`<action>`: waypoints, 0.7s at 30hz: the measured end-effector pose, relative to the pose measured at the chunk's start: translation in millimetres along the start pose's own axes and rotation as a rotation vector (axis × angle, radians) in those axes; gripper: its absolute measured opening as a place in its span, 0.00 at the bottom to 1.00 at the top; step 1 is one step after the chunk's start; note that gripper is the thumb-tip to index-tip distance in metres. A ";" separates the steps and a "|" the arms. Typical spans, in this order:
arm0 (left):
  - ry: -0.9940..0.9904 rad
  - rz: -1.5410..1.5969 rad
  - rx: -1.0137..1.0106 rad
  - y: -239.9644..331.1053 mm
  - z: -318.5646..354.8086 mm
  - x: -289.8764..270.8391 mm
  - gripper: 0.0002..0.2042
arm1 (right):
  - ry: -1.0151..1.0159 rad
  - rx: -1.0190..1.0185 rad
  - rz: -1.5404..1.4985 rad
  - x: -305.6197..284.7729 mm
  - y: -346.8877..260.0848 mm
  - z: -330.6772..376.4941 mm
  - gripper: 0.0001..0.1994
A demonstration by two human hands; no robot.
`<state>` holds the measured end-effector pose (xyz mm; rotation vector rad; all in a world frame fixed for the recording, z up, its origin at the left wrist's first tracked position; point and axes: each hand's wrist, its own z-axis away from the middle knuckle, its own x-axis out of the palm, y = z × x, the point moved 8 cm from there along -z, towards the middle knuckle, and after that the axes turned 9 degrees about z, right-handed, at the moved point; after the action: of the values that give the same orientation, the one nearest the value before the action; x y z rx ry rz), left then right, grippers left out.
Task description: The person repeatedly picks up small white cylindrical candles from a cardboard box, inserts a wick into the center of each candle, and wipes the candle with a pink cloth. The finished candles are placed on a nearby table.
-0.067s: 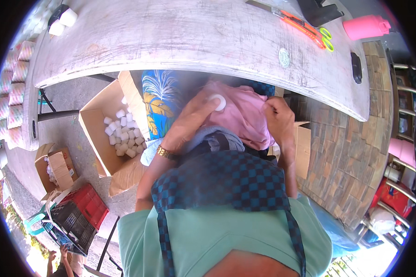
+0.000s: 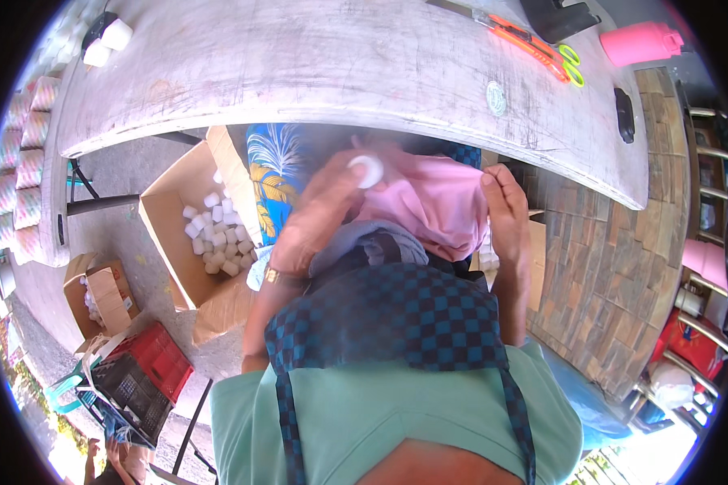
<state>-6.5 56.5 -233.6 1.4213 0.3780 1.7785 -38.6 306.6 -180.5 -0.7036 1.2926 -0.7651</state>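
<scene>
My left hand (image 2: 319,212) holds a small round white cap-like piece (image 2: 367,170) at its fingertips, just under the table edge. It also rests against a pink cloth bag (image 2: 437,206) lying in my lap. My right hand (image 2: 505,212) grips the right edge of that pink bag. A grey cloth (image 2: 362,241) lies under the bag, above my blue checked apron (image 2: 396,311).
A worn grey table (image 2: 364,73) spans the top, with orange cutters (image 2: 519,36), green-handled scissors (image 2: 570,66), a pink bottle (image 2: 641,42) and a black item (image 2: 624,115). A cardboard box (image 2: 174,234) of small white pieces (image 2: 217,234) sits left, by a blue patterned bag (image 2: 271,178). A red crate (image 2: 150,368) lies lower left.
My left hand with the white round piece has shifted slightly; the pink bag stays in both hands.
</scene>
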 end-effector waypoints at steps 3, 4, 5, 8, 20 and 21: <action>-0.050 0.228 0.063 27.1 16.8 13.7 0.26 | -0.083 0.139 -0.466 -5.3 5.0 4.9 0.09; -0.063 0.238 0.114 38.0 21.7 18.6 0.30 | -0.076 0.130 -0.506 -15.3 -11.4 9.1 0.09; -0.059 0.288 0.147 47.7 28.5 20.9 0.31 | -0.074 0.122 -0.548 -22.8 -28.3 11.1 0.09; -0.054 0.405 0.249 76.3 41.0 22.0 0.34 | 0.072 0.032 -0.719 -47.0 -56.6 9.2 0.10; -0.359 0.076 0.678 183.2 89.2 80.7 0.38 | 0.231 -0.666 -0.332 -96.8 -154.2 57.9 0.13; -0.374 0.091 0.695 191.6 96.5 86.5 0.39 | 0.215 -0.649 -0.075 -93.3 -162.6 57.7 0.13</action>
<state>1.5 -23.4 -16.6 2.2374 0.7857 1.4555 -7.8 291.7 12.7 -1.2166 1.7422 -0.4799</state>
